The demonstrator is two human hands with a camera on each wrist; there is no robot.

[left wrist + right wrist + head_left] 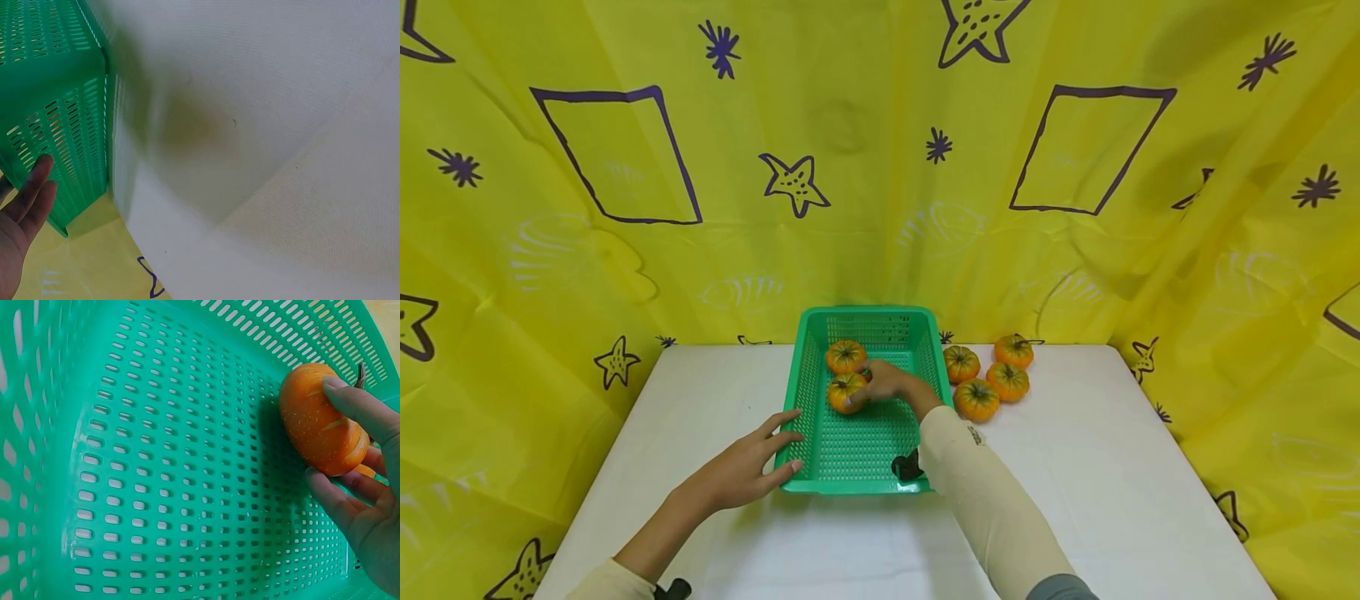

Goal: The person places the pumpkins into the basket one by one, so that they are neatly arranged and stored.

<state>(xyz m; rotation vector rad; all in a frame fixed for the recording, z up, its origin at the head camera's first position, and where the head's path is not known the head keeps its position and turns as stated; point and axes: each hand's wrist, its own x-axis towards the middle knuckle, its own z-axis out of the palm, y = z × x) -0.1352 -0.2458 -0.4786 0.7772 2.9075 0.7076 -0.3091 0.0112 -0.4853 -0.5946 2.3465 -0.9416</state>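
Observation:
A green plastic basket point(865, 486) with slotted walls stands on the table, two small orange pumpkins inside. My right hand point(886, 382) reaches in and grips the nearer pumpkin point(842, 395), thumb on one side and fingers on the other. In the right wrist view, this pumpkin point(315, 419) shows its ribbed orange side and short brown stem. The other pumpkin point(846, 356) lies just behind it in the basket. At the basket's left rim rests my left hand point(747, 467), fingers spread and fairly straight. The left wrist view shows its fingers point(39, 200) against the outer slotted wall.
Several more pumpkins point(977, 400) sit in a group right of the basket on the white table point(1075, 467). A yellow patterned curtain point(880, 242) hangs behind and along both sides. The right wrist's black camera point(907, 467) overlaps the basket's near right corner.

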